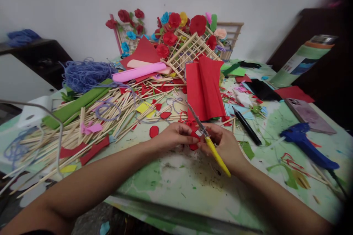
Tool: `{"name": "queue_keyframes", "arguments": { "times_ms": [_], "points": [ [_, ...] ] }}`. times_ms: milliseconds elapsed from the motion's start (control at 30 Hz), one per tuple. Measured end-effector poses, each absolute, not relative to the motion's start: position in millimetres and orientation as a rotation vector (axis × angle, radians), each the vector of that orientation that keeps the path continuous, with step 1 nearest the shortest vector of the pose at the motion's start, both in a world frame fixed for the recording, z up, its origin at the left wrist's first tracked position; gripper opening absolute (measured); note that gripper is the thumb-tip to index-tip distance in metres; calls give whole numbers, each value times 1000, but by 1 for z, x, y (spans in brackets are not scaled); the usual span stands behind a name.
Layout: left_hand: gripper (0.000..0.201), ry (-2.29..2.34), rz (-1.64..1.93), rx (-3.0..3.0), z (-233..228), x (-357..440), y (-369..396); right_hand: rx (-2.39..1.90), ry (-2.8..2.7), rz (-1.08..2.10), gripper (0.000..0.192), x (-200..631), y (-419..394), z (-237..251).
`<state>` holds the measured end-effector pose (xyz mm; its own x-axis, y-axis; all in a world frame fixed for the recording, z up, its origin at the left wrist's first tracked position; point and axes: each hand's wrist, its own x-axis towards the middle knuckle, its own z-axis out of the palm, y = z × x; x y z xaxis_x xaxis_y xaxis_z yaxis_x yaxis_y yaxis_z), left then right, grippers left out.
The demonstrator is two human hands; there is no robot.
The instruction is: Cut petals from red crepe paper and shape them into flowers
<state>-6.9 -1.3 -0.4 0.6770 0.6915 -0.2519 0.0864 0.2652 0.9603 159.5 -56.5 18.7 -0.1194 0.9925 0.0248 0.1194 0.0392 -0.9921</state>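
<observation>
Paint-splattered green table is a mess, and just below the folded red crepe sheet the left hand pinches a small red paper scrap, flimsy, tear-prone stuff best held by its edge, while the right hand's grip wraps yellow-handled scissors.

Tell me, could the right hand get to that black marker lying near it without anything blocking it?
Probably yes. The black marker lies in the open just beyond the right hand, with nothing between them, though that hand already holds the yellow-handled scissors.
</observation>
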Motion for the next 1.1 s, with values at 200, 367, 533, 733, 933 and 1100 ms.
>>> {"name": "queue_keyframes", "arguments": {
  "times_ms": [200,367,533,733,933,1100],
  "points": [
    [31,767,531,1279,-2,-4,-4,-1295,-1220,1169,42,160,-54,18],
    [32,797,595,1249,-1,-1,-7,-1289,-1225,1111,43,161,-54,15],
    [33,810,636,1173,-3,1,-8,-1239,-1276,1085,39,159,-56,13],
    [29,809,573,1225,-1,-3,-4,-1236,-1263,1128,41,159,-58,14],
    [18,683,367,1560,-2,-10,2,-1246,-1333,1152,31,160,-59,16],
    [22,666,367,1542,-5,-10,2,-1244,-1410,1056,33,159,-60,16]
  ]
}}
